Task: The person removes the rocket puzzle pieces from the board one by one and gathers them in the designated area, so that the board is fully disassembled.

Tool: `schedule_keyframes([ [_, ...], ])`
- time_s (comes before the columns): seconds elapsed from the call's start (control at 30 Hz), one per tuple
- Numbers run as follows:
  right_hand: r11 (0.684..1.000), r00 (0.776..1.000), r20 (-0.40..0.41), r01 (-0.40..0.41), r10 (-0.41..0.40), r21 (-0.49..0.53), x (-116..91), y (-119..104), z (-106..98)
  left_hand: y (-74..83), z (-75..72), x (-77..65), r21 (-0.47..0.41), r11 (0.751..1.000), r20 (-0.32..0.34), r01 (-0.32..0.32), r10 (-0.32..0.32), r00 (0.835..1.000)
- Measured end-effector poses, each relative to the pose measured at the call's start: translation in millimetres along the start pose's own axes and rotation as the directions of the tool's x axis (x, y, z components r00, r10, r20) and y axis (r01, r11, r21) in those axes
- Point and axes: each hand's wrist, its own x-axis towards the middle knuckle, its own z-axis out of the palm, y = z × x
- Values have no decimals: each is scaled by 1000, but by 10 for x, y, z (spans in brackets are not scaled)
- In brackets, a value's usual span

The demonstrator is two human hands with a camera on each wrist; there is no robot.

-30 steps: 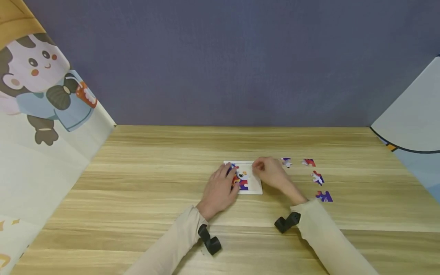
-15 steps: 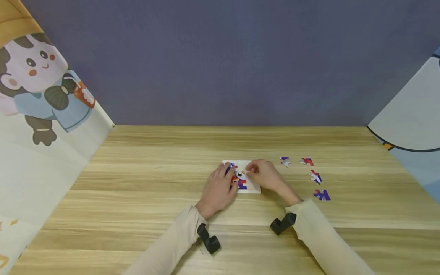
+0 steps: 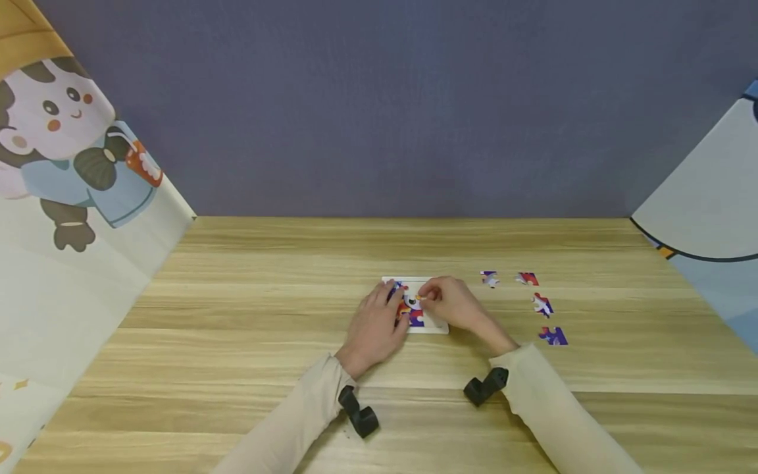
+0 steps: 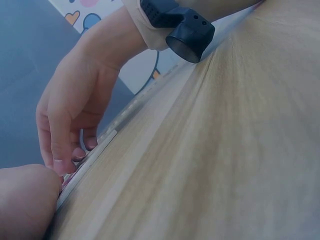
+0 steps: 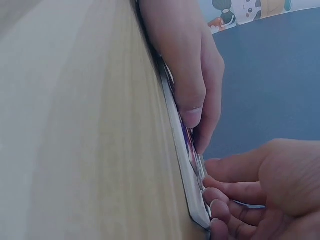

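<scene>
A small white-framed jigsaw board (image 3: 437,325) lies on the wooden table, partly filled with red, purple and white pieces at its left. My left hand (image 3: 374,324) rests on the board's left side with fingers extended, hiding some of the picture. My right hand (image 3: 454,303) is over the upper right of the board, its thumb and forefinger pinching at the edge of a white puzzle piece (image 3: 412,303) with an eye and an orange beak. In the right wrist view, the fingertips of the right hand (image 5: 280,187) meet the board's surface, close to the left hand (image 5: 185,65).
To the right of the board, several loose puzzle pieces lie apart: a purple and white one (image 3: 489,279), a red one (image 3: 527,278), a white and purple one (image 3: 542,305) and a purple one (image 3: 553,336). A dark wall panel (image 3: 408,112) stands behind the table.
My right hand has moved left over the board, from its upper right part to the piece with the eye. The left hand stays on the board. The camera view shifts slightly.
</scene>
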Motion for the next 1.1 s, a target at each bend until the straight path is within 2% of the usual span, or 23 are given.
schedule_keyframes([
  [0.47, 996, 998, 9, -66, 66, 58, -17, -40, -15, 4, -7, -6, 21, 1000, 5, 1, -1, 1000],
  [0.83, 995, 998, -9, -61, 61, 75, 0, -33, 1, 14, -15, 5, 8, 999, 32, 31, -31, 999],
  [1.1, 995, 998, -11, -54, 56, 87, -3, -42, 8, 18, -15, 0, 3, 1000, 22, 25, -25, 999],
])
